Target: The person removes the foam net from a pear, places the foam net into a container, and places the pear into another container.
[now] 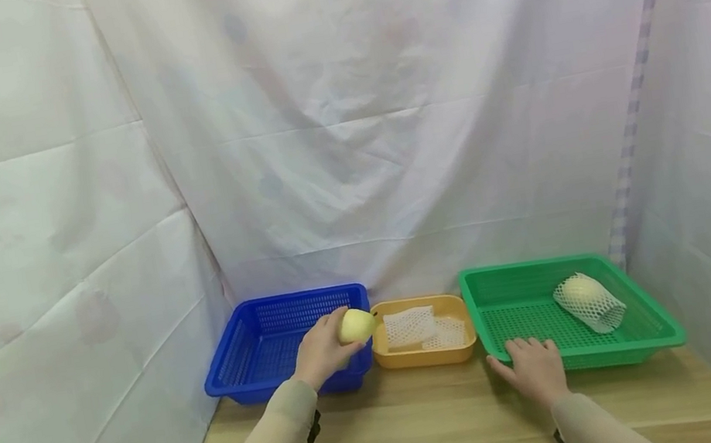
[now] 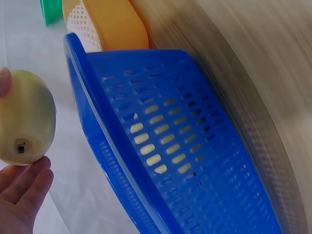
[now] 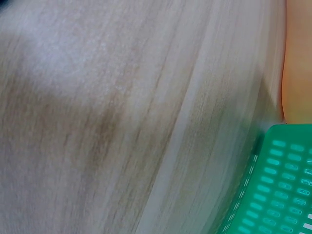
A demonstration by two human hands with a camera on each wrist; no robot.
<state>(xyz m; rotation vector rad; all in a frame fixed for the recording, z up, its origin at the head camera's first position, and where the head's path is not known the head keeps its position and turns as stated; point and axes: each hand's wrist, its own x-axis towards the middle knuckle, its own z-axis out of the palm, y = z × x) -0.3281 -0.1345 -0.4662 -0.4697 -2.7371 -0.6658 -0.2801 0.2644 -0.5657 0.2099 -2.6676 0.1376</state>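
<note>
My left hand (image 1: pixel 323 348) holds a pale yellow pear (image 1: pixel 356 326) above the right side of the blue basket (image 1: pixel 223 388). In the left wrist view, the pear (image 2: pixel 30 117) sits between the thumb and fingers, its dark blossom end showing. My right hand (image 1: pixel 534 368) is at the near left part of the green basket's rim (image 1: pixel 620 350), fingers extended over it. Whether it touches the rim I cannot tell, and it is out of the right wrist view. Inside the green basket, at its right, lies another pear (image 1: pixel 579 291) in a white foam net sleeve (image 1: pixel 602 312).
Between the baskets stands a shallow yellow-orange tray (image 1: pixel 421 359) holding white foam nets (image 1: pixel 410 326). All three containers line the back of the wooden table (image 1: pixel 432 428). White cloth (image 1: pixel 376 92) hangs behind and at both sides.
</note>
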